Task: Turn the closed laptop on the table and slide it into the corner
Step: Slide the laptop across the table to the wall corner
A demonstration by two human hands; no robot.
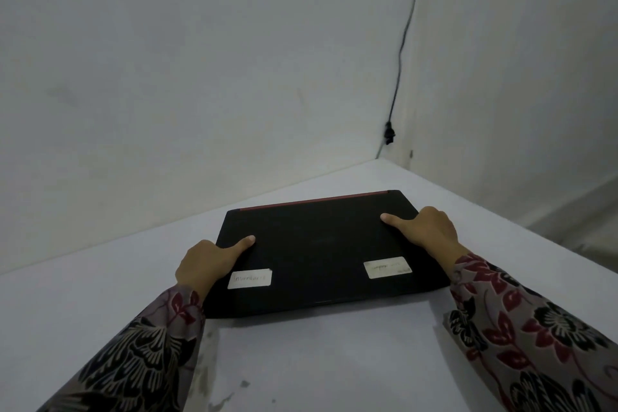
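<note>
A closed black laptop (317,244) with a red strip along its far edge lies flat on the white table (100,294). Two white labels are stuck on its lid near me. My left hand (207,261) grips the laptop's left edge, thumb on top of the lid. My right hand (428,231) grips the right edge, thumb on the lid too. The laptop's far edge faces the back wall, some way short of the table's far right corner (384,162).
White walls meet behind the table's far right corner. A black cable (401,53) hangs down the wall seam to a plug (389,134) just above the corner. The table's right edge (521,224) drops off to the floor. Patterned sleeves cover both forearms.
</note>
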